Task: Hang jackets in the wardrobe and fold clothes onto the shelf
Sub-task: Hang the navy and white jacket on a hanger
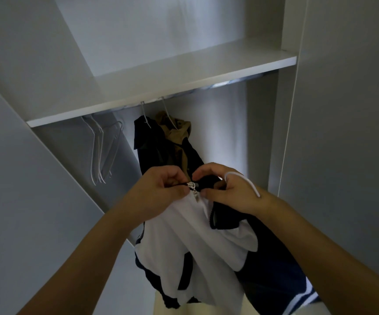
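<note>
Lit strip, grey panel, pale patch below.
A narrow bright light strip [223, 83] glows white high in the recess. A plain flat grey wall panel [347, 133] fills the right side. A pale beige surface [157, 309] shows at the bottom edge.

Lighting: dim, cool grey overall. Source: a strip light [223, 83] under my wardrobe shelf [161, 71], which glared white and brightened the back panel [224, 137] below. Side panels lay in shadow. Wide-angle bending at edges (verticals leaned). Focus was slightly soft.
</note>
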